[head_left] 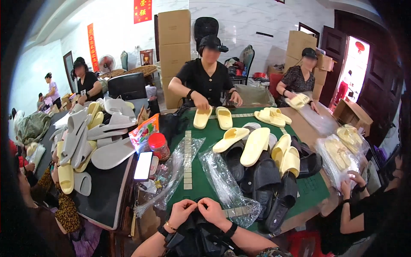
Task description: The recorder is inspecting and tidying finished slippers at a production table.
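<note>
My left hand (182,213) and my right hand (212,211) meet at the near edge of the green table mat (175,191), fingertips pinched together. Whatever they pinch, if anything, is too small or hidden to name. Dark items lie below them, partly covered by my wrists. Clear plastic bags lie on both sides: one bag (173,171) to the left and another bag (227,188) beyond my right hand. To the right, black slippers (266,175) are heaped, with pale yellow slippers (255,146) on top.
Left, a dark table (105,201) carries piled grey slippers (113,153). A phone (143,166), a red-lidded jar (159,147) and a colourful snack bag (143,132) sit between. Across the table, a co-worker (207,79) touches a yellow slipper; others work right and left. Bagged slippers (338,154) lie right.
</note>
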The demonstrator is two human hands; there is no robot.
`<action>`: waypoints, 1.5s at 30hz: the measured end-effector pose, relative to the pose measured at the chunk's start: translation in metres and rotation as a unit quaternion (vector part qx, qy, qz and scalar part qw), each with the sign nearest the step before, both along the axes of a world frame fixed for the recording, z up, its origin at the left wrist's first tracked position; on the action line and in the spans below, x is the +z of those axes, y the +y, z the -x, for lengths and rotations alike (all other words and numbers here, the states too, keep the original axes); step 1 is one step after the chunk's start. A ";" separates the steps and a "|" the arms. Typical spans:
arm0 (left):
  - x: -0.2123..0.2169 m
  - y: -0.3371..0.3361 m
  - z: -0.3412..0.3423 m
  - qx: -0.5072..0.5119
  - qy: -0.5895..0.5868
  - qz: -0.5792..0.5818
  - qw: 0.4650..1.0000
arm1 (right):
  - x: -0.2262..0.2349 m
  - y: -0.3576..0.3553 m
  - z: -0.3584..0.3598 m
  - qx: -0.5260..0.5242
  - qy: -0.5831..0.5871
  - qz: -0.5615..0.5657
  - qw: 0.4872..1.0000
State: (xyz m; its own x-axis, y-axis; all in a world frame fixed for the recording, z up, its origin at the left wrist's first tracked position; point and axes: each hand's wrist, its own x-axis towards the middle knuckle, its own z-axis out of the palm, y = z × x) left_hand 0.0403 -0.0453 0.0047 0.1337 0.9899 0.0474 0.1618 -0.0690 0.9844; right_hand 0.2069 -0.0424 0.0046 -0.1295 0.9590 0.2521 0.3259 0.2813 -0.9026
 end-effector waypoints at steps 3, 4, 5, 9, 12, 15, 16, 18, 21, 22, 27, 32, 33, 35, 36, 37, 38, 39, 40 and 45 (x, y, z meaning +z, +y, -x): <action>0.005 0.001 -0.002 0.002 0.022 -0.006 1.000 | 0.003 -0.001 0.000 -0.008 0.000 0.001 1.000; 0.006 0.001 -0.003 0.002 0.025 -0.006 1.000 | 0.004 -0.001 -0.001 -0.006 -0.004 0.010 1.000; 0.005 0.001 -0.003 0.000 0.026 -0.006 1.000 | 0.003 -0.001 -0.002 -0.008 -0.003 0.010 1.000; 0.004 0.000 -0.001 0.001 -0.002 0.013 1.000 | -0.005 0.003 -0.001 0.005 -0.027 -0.021 0.999; 0.005 -0.002 0.002 0.009 -0.011 0.018 1.000 | -0.003 0.001 0.003 0.010 -0.016 -0.030 0.999; 0.006 -0.002 -0.008 0.036 -0.002 -0.043 0.998 | -0.005 0.001 0.002 -0.024 0.006 -0.010 1.000; 0.010 -0.003 -0.012 0.049 -0.004 -0.057 0.997 | -0.001 -0.001 0.000 -0.042 0.008 -0.001 0.999; -0.004 -0.001 -0.005 0.057 0.022 -0.101 0.993 | -0.002 -0.001 -0.001 -0.034 0.006 0.012 0.999; -0.007 -0.002 -0.001 0.059 0.021 -0.121 0.991 | -0.007 -0.002 0.003 -0.012 0.062 0.029 0.998; -0.008 -0.002 0.000 0.037 0.034 -0.153 0.987 | -0.004 -0.003 0.005 -0.004 0.067 0.038 0.997; -0.007 -0.005 -0.003 0.031 0.055 -0.151 0.986 | -0.018 0.004 0.000 0.015 0.032 0.017 0.999; -0.012 -0.005 -0.007 0.063 0.047 -0.185 0.980 | -0.015 0.004 0.003 0.036 -0.022 -0.069 0.997; -0.010 -0.007 -0.008 0.077 0.050 -0.199 0.976 | -0.016 0.004 0.003 0.027 -0.013 -0.056 0.998; -0.014 -0.007 -0.007 0.098 0.063 -0.207 0.971 | -0.015 0.006 0.004 0.029 -0.022 -0.023 0.999; -0.012 -0.007 -0.005 0.108 0.065 -0.206 0.970 | -0.018 0.009 0.002 0.038 -0.022 -0.023 0.999; -0.010 -0.007 -0.003 0.086 0.055 -0.191 0.976 | -0.024 0.011 -0.001 0.040 -0.016 -0.035 0.998; -0.007 -0.006 -0.003 0.059 0.045 -0.177 0.981 | -0.030 0.015 -0.006 0.038 -0.008 -0.049 0.998; -0.003 -0.003 -0.001 0.052 0.026 -0.164 0.985 | -0.028 0.018 -0.012 0.041 0.004 -0.033 0.999; 0.003 -0.001 0.004 0.068 0.034 -0.174 0.982 | -0.040 0.027 -0.032 0.063 -0.049 0.001 0.997; 0.046 -0.001 0.092 0.198 0.007 -0.061 0.978 | 0.049 -0.024 -0.041 0.157 -0.209 -0.008 0.965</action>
